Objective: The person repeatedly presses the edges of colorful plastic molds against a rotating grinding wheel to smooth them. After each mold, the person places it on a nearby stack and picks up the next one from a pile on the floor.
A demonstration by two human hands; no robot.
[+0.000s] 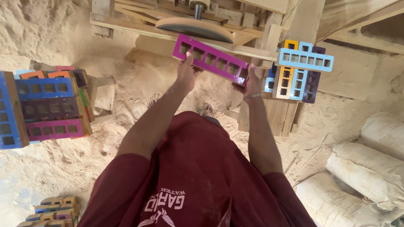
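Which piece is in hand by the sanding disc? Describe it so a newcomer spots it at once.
Start at the round sanding disc on the wooden frame at the top. Just below it, the left hand and right hand grip the ends of a long magenta frame with a row of square holes. Unlike the coloured frames stacked left and right, it is lifted to the disc.

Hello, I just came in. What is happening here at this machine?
A person holds a magenta wooden strip with square holes in both hands: the left hand at one end, the right hand at the other. The strip is held up against the round sanding disc of a wooden machine. Finished strips in several colours are stacked to the right and to the left. Sawdust covers the floor.
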